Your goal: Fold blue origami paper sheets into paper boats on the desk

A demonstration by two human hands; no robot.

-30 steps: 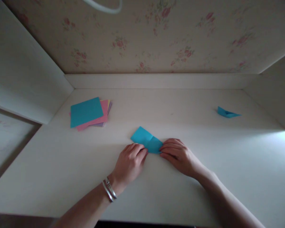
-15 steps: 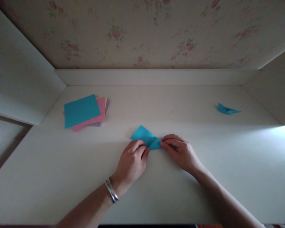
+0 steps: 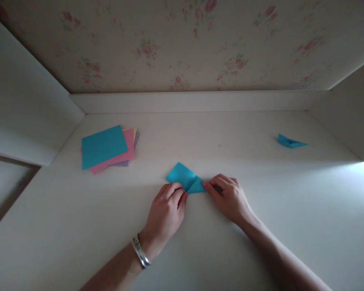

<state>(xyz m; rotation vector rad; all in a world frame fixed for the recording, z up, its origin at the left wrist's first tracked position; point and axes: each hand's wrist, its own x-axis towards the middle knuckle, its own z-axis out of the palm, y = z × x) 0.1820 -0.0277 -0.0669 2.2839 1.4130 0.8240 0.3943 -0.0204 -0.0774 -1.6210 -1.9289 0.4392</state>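
Between my hands lies a folded sheet of blue paper [image 3: 181, 175], flat on the white tabletop, with a diagonal crease and a flap narrowing toward the right. My left hand [image 3: 166, 206] is closed on its lower left edge, fingers bent and thumb against the paper; a silver bracelet circles that wrist. At the paper's right tip, my right hand [image 3: 229, 196] pinches the corner between thumb and fingers. The fingertips hide parts of the lower edge and the right point.
A stack of coloured paper sheets [image 3: 104, 147], blue on top with pink, yellow and purple below, lies at the back left. Toward the back right sits a small folded blue paper piece [image 3: 291, 142]. A low white ledge [image 3: 200, 102] runs along the wall.
The view has tilted slightly, so the scene sits a little lower. My right hand's fingers have drawn in closer on the right tip; both hands stay at the blue paper.
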